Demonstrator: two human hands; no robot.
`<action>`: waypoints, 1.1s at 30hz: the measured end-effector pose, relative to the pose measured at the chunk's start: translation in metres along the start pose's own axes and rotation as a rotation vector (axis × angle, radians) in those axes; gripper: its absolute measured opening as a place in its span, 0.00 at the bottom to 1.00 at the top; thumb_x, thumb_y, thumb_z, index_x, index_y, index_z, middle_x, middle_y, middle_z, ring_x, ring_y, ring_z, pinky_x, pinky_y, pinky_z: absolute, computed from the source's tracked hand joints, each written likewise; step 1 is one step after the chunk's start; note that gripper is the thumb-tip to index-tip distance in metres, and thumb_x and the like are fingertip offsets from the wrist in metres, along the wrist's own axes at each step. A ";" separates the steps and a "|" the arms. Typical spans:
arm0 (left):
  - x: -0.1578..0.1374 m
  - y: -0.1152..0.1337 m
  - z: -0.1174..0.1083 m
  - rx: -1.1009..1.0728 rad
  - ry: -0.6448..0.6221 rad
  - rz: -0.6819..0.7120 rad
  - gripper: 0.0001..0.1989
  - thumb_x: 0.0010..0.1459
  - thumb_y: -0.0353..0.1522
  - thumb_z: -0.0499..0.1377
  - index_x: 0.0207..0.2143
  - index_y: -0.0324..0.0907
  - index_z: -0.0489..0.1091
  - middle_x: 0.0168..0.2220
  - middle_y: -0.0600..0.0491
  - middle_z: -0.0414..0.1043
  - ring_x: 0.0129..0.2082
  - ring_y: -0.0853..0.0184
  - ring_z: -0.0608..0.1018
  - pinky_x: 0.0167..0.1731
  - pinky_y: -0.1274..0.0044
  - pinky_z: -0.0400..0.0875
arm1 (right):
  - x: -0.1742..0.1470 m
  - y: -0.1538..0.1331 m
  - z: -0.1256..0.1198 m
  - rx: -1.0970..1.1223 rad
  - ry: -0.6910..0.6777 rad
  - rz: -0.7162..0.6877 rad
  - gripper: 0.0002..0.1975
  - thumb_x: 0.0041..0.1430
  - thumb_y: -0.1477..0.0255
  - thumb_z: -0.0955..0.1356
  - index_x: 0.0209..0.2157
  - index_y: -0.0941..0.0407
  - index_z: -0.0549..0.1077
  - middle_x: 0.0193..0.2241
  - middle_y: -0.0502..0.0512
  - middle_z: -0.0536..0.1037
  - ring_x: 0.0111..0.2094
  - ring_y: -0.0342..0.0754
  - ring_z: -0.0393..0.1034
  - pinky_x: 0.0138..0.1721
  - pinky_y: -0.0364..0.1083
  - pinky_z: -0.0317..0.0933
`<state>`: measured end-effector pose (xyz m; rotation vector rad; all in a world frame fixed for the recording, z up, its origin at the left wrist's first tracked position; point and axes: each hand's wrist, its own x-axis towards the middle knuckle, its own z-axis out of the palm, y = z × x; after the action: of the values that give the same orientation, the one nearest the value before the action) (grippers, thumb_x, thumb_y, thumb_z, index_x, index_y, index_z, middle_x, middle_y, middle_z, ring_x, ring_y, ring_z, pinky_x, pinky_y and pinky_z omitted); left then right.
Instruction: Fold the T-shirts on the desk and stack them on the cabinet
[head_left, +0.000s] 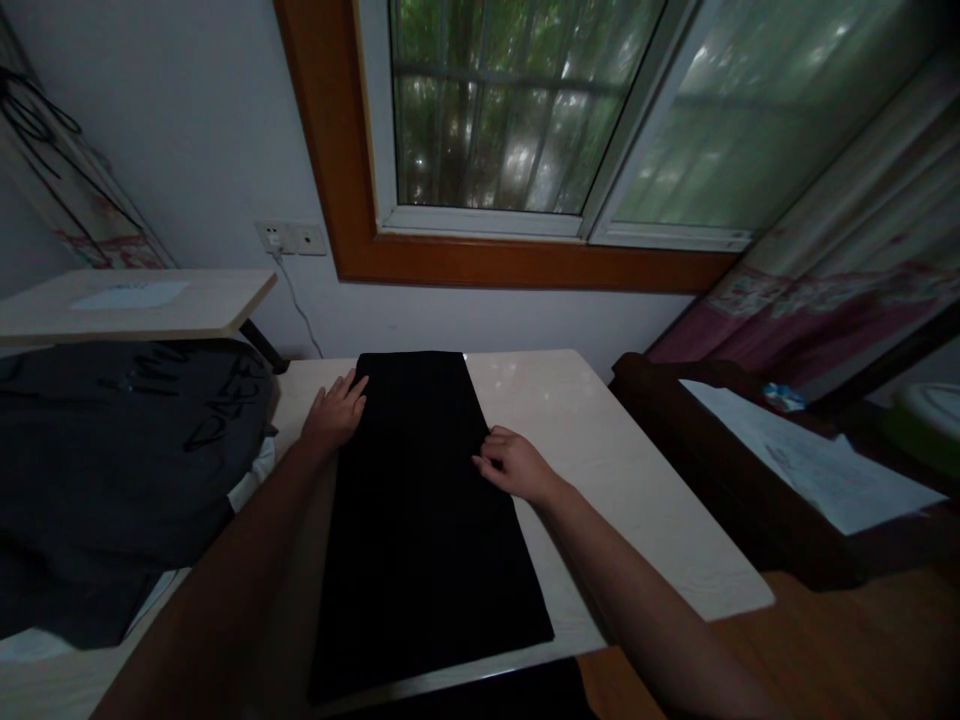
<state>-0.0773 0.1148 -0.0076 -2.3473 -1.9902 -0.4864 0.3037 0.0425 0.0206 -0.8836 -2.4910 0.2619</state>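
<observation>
A black folded cloth (420, 500) lies flat in a long rectangle on the pale table (622, 480). At its upper left edge rests my left hand (337, 412), fingers stretched out and apart, fingertips on the fabric. Across from it, my right hand (516, 462) is at the cloth's right edge with its fingers curled in and closed on that edge. Any fabric between the right fingers is mostly hidden. The cloth's near end reaches close to the table's front edge.
Left of the cloth is a dark grey heap of fabric with lettering (135, 460), beneath a raised shelf (150, 310) bearing a paper. A cord hangs from a wall socket (290, 238). Dark wooden furniture (720, 480) with a white sheet (810, 460) stands right, under a window.
</observation>
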 end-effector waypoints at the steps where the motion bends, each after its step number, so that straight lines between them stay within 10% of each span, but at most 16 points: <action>1: -0.005 -0.006 -0.002 -0.011 0.005 0.026 0.27 0.71 0.40 0.41 0.70 0.49 0.55 0.72 0.47 0.51 0.70 0.52 0.58 0.66 0.53 0.53 | 0.000 0.001 0.000 0.007 0.005 0.001 0.18 0.68 0.70 0.64 0.22 0.52 0.63 0.21 0.50 0.66 0.29 0.48 0.61 0.36 0.48 0.58; 13: -0.081 -0.032 -0.030 -0.141 -0.031 0.324 0.25 0.69 0.34 0.49 0.67 0.55 0.60 0.72 0.49 0.51 0.69 0.54 0.60 0.65 0.53 0.59 | -0.014 0.016 -0.014 0.159 0.158 0.124 0.05 0.63 0.74 0.66 0.38 0.53 0.74 0.32 0.54 0.72 0.35 0.50 0.67 0.39 0.49 0.64; 24: -0.096 -0.011 -0.050 -0.162 -0.051 0.519 0.37 0.57 0.22 0.58 0.66 0.54 0.61 0.73 0.49 0.47 0.73 0.49 0.48 0.67 0.50 0.54 | -0.021 0.028 -0.014 0.231 0.095 0.141 0.26 0.60 0.77 0.69 0.60 0.47 0.72 0.49 0.59 0.71 0.51 0.53 0.68 0.54 0.56 0.66; 33: -0.093 0.001 -0.042 -0.257 -0.090 0.679 0.28 0.57 0.21 0.56 0.59 0.50 0.71 0.60 0.50 0.73 0.67 0.59 0.66 0.68 0.52 0.53 | -0.015 0.017 -0.006 0.128 0.043 0.065 0.22 0.58 0.71 0.75 0.54 0.42 0.77 0.69 0.55 0.57 0.57 0.58 0.63 0.58 0.61 0.62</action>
<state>-0.0982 0.0162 0.0092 -3.0166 -1.0684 -0.6156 0.3262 0.0458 0.0147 -0.9081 -2.3790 0.4149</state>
